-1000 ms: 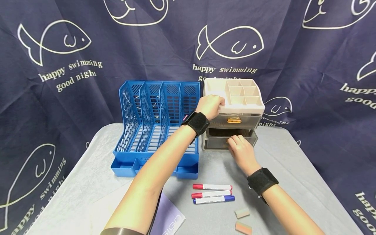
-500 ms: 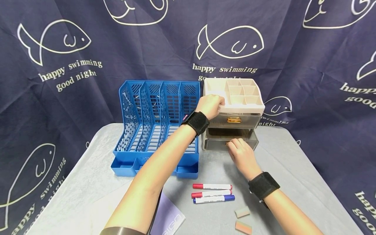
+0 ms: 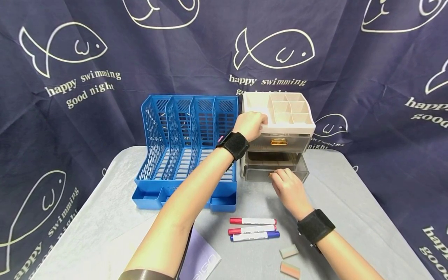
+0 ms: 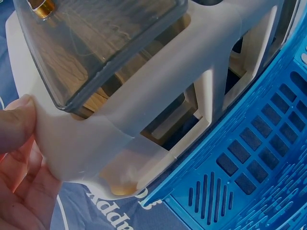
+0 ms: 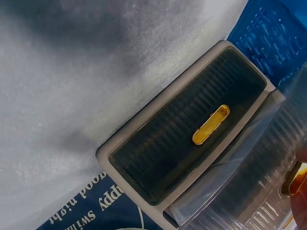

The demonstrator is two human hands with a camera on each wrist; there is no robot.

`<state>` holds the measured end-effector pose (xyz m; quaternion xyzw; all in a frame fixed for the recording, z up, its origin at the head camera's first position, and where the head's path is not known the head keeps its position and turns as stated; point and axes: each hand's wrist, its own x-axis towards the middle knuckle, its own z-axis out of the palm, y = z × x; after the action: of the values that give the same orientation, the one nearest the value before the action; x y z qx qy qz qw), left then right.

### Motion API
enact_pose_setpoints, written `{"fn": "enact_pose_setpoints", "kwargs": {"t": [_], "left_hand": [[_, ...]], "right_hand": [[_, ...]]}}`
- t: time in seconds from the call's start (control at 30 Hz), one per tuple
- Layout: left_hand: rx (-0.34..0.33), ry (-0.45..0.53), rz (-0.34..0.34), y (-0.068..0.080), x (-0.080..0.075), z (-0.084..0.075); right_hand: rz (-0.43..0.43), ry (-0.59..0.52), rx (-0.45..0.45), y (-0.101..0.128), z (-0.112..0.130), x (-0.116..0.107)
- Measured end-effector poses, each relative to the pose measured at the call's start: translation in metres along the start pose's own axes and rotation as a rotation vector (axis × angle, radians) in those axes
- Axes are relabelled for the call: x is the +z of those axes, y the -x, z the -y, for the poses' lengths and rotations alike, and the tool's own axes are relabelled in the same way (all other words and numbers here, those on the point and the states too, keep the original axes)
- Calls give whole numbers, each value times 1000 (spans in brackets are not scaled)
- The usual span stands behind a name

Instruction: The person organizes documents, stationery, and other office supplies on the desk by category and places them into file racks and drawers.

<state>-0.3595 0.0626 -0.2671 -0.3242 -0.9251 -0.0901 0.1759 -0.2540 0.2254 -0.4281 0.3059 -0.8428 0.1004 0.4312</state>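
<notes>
A beige desk organizer (image 3: 276, 116) with two smoky drawers stands at the back of the table. My left hand (image 3: 258, 121) grips its top front-left corner; in the left wrist view my thumb (image 4: 17, 124) presses the white frame (image 4: 144, 120). My right hand (image 3: 277, 175) pinches the handle of the lower drawer (image 3: 299, 169), which stands partly pulled out. The upper drawer (image 3: 280, 143) is closed and its gold handle (image 5: 211, 125) shows in the right wrist view, with the clear lower drawer (image 5: 249, 191) beside it.
A blue file rack (image 3: 189, 147) stands directly left of the organizer. Three markers (image 3: 252, 229) lie in front, two erasers (image 3: 289, 252) near the front edge, and a purple notebook (image 3: 201, 258) under my left forearm. A dark fish-print curtain hangs behind.
My right hand has drawn back toward me, and the lower drawer has slid further out. The left hand has kept its hold on the organizer's top.
</notes>
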Motion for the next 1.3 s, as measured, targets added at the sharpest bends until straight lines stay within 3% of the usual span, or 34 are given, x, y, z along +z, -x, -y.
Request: {"fn": "enact_pose_setpoints", "kwargs": {"t": [0.83, 1.3], "left_hand": [[-4, 0, 0, 0, 2, 0], [-1, 1, -9, 0, 2, 0]], "right_hand": [[-104, -15, -30, 14, 16, -7], [-114, -19, -23, 19, 21, -11]]}}
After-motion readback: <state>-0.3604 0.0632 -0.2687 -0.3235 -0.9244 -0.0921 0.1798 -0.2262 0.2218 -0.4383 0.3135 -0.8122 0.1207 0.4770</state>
